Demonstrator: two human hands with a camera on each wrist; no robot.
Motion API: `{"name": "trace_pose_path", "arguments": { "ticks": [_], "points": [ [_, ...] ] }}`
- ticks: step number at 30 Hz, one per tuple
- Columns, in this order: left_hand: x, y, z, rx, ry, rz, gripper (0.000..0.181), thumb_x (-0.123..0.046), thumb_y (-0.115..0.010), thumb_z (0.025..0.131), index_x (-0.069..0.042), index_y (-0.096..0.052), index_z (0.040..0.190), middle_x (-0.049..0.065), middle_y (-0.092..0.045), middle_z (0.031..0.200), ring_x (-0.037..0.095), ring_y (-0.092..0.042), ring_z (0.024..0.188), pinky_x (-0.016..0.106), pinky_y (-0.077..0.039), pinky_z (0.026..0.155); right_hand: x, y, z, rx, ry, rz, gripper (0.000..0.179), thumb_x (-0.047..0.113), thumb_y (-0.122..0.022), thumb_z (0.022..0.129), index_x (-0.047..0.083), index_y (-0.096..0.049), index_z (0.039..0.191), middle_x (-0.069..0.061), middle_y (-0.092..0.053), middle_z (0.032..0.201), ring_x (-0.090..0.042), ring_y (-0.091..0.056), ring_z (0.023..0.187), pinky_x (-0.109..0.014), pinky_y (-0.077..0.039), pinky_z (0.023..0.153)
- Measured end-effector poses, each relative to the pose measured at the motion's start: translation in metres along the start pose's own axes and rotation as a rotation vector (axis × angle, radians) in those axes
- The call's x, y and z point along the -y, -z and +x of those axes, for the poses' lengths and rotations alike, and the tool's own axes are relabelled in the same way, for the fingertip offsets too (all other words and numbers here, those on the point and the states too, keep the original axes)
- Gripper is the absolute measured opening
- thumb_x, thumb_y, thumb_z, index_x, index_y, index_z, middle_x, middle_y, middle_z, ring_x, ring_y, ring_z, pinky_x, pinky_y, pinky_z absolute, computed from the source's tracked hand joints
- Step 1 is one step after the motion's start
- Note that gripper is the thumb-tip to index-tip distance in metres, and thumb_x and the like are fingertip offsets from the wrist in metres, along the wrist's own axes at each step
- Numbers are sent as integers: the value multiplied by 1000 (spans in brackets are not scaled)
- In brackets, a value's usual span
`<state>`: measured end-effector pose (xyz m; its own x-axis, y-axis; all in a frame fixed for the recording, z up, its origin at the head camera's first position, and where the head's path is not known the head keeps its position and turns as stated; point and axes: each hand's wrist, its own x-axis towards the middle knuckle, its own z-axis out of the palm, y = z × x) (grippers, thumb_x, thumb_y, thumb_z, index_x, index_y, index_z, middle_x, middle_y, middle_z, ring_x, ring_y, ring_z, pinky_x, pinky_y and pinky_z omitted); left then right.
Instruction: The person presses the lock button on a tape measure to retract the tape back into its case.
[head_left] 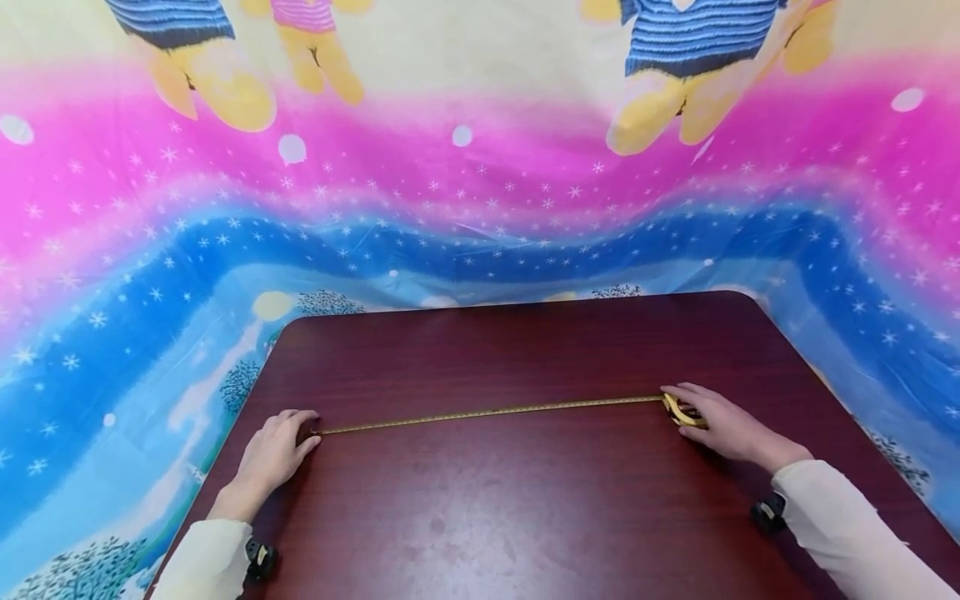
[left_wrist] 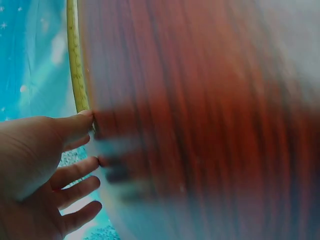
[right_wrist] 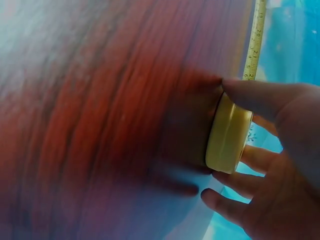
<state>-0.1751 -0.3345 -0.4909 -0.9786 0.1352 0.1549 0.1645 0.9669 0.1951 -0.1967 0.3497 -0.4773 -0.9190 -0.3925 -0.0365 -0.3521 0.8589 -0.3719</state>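
Observation:
A yellow tape measure (head_left: pixel 682 412) sits on the dark red table toward the right, and my right hand (head_left: pixel 723 423) grips its case between thumb and fingers. From the case a thin yellow blade (head_left: pixel 487 412) runs left across the table, pulled out nearly straight. My left hand (head_left: pixel 273 450) pinches the blade's free end near the table's left side. In the left wrist view, the thumb (left_wrist: pixel 75 125) lies at the tip of the blade (left_wrist: pixel 76 60), the other fingers spread below. The right wrist view shows the rounded case (right_wrist: pixel 230 135) under the thumb, with printed numbers on the blade.
The glossy wooden table (head_left: pixel 480 500) has rounded far corners. Behind it and along both sides hangs a printed cloth (head_left: pixel 465 192) in pink and blue with snowflakes and bear figures. Black wrist cameras are strapped at the left cuff (head_left: pixel 259 558) and right cuff (head_left: pixel 768 512).

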Motion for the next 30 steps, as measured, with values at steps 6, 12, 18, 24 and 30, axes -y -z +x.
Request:
{"name": "trace_pose_path", "arguments": {
  "ticks": [6,12,18,24,30],
  "points": [
    [8,3,0,13,-3,-27,25,-9,-73,91,-1,-70,115,26,-66,117,45,-62,107,60,-52,88,-4,4,-2,-7,12,0,62,13,-70,94,1,-45,149,-31,-48,145,-50,-48,130,-66,-43,101],
    [13,7,0,14,6,-35,14,-3,-72,90,-4,-71,105,20,-67,106,39,-62,97,55,-54,80,-6,7,-4,-6,16,4,61,12,-70,94,0,-45,149,-30,-49,144,-48,-50,129,-65,-44,100],
    [23,6,-4,20,36,-45,7,-1,-69,91,-7,-69,95,15,-64,98,30,-59,86,50,-53,71,-8,7,-5,6,7,24,63,14,-71,93,0,-45,149,-31,-48,144,-48,-50,128,-65,-44,99],
    [30,5,-9,29,75,-54,7,-1,-68,92,-7,-68,94,16,-63,97,27,-57,83,48,-52,70,-10,5,-6,1,15,40,63,13,-72,92,0,-46,148,-31,-48,144,-48,-50,127,-65,-44,98],
    [32,4,-7,2,64,-84,8,-2,-67,93,-4,-68,100,19,-63,99,31,-60,85,51,-52,74,-11,4,-6,-9,19,43,63,11,-72,92,0,-46,148,-31,-48,144,-49,-48,128,-66,-43,99]
  ]
}}
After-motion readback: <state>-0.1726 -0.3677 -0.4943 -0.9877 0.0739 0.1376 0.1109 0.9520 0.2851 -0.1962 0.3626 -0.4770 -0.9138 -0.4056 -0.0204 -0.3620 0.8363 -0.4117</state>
